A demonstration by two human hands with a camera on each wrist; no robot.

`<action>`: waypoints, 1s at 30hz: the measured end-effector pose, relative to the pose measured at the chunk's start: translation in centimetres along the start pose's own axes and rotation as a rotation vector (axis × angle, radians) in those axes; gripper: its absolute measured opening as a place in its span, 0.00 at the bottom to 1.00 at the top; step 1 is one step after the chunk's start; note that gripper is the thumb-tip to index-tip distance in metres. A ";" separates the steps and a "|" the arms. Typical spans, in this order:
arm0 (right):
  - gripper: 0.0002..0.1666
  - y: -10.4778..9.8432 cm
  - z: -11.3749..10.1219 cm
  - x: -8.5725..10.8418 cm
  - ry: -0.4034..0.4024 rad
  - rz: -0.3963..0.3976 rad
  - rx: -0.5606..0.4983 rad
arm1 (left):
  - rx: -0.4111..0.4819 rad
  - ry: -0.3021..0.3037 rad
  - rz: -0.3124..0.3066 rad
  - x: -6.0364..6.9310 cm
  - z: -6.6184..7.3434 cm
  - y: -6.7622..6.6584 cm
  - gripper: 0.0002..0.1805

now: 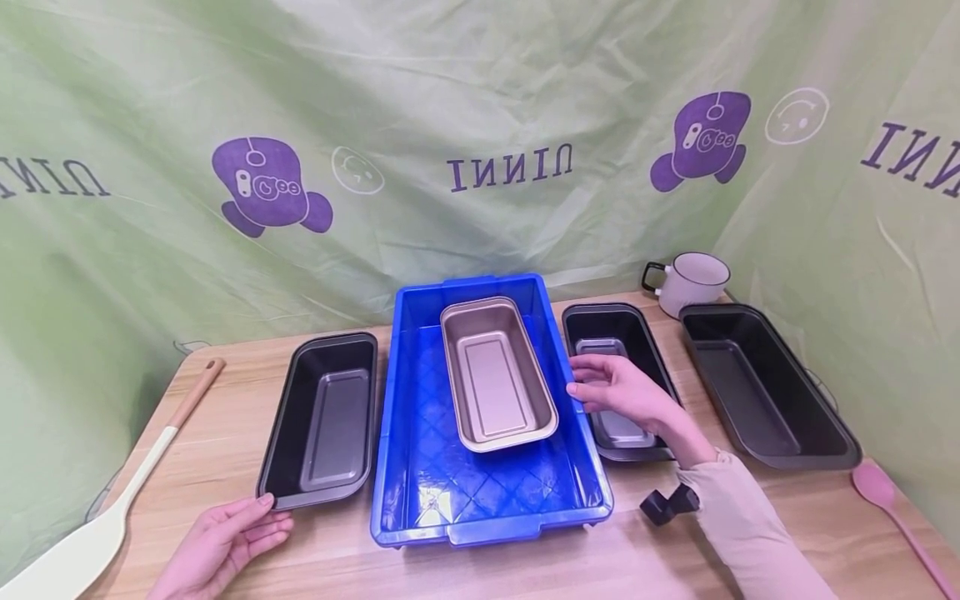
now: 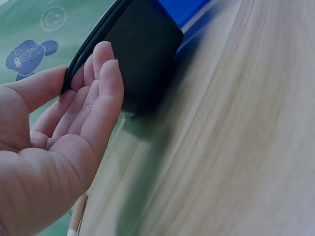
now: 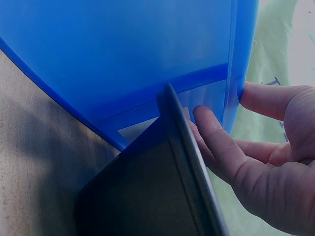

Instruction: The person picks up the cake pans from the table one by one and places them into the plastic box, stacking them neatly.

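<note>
At the near left corner of a dark loaf pan [image 1: 337, 425], my left hand [image 1: 225, 542] pinches the rim; in the left wrist view the thumb lies on one side of the pan's [image 2: 142, 59] rim, the fingers of the hand [image 2: 74, 132] on the other. My right hand [image 1: 626, 396] grips the right rim of a blue tray [image 1: 495, 531], thumb on top and fingers against the outer wall [image 3: 123, 49], as the right wrist view shows. A gold loaf pan [image 1: 495, 387] lies slightly turned inside the tray. Partly beneath my right hand is another dark pan [image 1: 618, 425].
A third dark pan [image 1: 765, 392] stands at the right, with a white mug [image 1: 693, 283] behind it. A pink spoon [image 1: 900, 508] lies at the right edge, a white spatula [image 1: 142, 475] with a wooden handle at the left. Green printed cloth [image 1: 450, 108] hangs behind the table.
</note>
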State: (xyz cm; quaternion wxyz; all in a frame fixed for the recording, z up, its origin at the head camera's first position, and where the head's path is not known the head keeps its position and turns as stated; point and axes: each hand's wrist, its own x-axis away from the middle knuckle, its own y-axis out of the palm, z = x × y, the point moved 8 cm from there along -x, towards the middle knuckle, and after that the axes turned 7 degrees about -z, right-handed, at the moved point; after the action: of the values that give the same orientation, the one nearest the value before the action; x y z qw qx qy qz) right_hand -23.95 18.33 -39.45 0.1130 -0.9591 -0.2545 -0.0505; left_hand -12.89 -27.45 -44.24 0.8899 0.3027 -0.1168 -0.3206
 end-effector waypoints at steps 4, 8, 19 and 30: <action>0.35 0.1 -0.1 -0.1 -0.008 -0.007 -0.001 | 0.019 0.034 -0.010 -0.1 0.2 0.5 0.26; 0.35 0.1 -0.1 -0.1 -0.007 -0.007 0.000 | 0.007 0.074 0.008 -0.3 0.9 0.9 0.26; 0.35 0.1 -0.1 0.0 -0.006 -0.004 0.007 | -0.099 0.156 0.097 -1.2 4.3 2.4 0.26; 0.35 0.0 0.1 -0.1 -0.009 -0.004 -0.006 | -0.158 0.203 0.060 -4.6 6.7 5.8 0.26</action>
State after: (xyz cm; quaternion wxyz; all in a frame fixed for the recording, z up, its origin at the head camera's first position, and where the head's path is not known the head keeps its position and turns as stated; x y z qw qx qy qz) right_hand -24.05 18.30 -39.52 0.1091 -0.9591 -0.2569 -0.0473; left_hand -16.21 -24.12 -35.46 0.9275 0.2586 -0.0096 -0.2697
